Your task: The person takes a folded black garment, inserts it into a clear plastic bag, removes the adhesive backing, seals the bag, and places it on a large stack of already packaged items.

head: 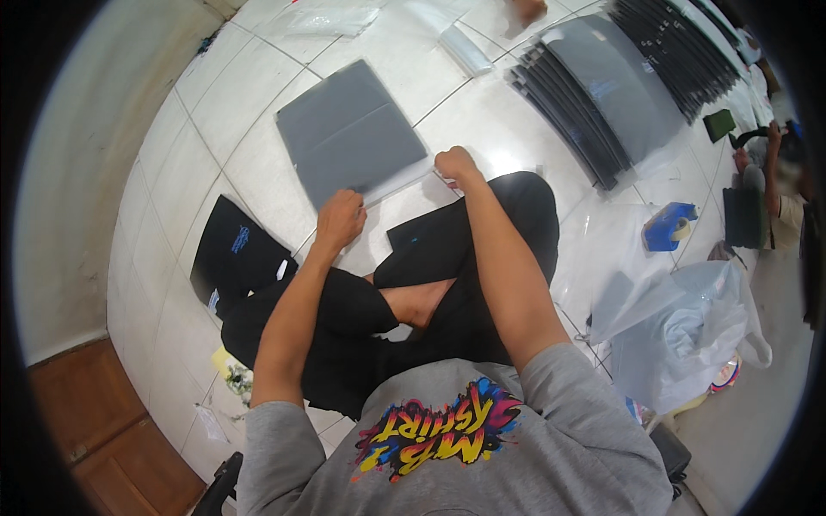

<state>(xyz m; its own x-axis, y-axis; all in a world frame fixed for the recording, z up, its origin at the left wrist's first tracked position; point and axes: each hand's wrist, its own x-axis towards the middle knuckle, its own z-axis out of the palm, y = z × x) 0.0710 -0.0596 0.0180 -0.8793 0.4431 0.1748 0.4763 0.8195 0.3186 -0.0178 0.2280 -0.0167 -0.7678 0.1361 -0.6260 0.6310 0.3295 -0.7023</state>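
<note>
A folded dark grey garment (352, 129) lies flat on the white tiled floor in front of my crossed legs, inside a clear plastic sleeve (400, 182). The sleeve's see-through edge strip faces me. At its near left corner, my left hand (341, 218) grips the plastic with bent fingers. My right hand (457, 166) pinches the strip's right end, just above my knee. To the left of my legs rests a folded black garment (242, 242) with blue print and white tags.
Stacks of bagged dark garments (568, 122) stand at the right, with more piled behind (671, 51). A blue tape dispenser (668, 227) and a whitish plastic bag (684, 329) lie nearer. Clear plastic packs (464, 50) are ahead. Another person (784, 187) sits at the far right.
</note>
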